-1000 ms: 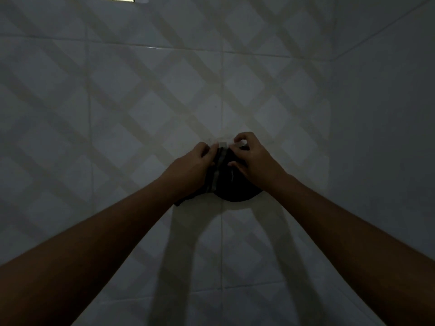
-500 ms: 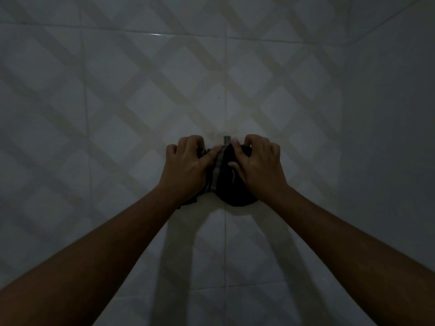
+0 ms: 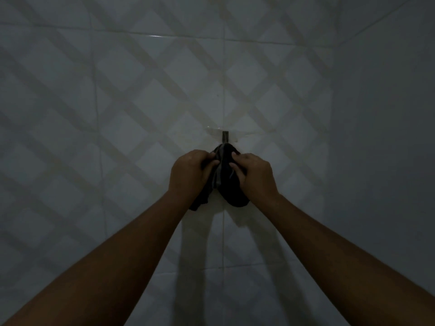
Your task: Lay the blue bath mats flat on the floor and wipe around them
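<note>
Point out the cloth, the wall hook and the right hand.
cloth (image 3: 231,191), head view, dark bunched middle.
wall hook (image 3: 225,136), head view, metal stem.
right hand (image 3: 256,176), head view, back of hand.

cloth (image 3: 229,182) — dark, grey stripe | wall tiles (image 3: 131,95) — white, beige diagonal lattice

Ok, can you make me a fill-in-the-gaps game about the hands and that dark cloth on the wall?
1. The dark cloth hangs from a small ____ stuck on the wall.
2. The left hand and the right hand each grip the ____.
3. The wall is covered in big ____ with a diamond pattern.

Missing words: hook, cloth, tiles.
</note>
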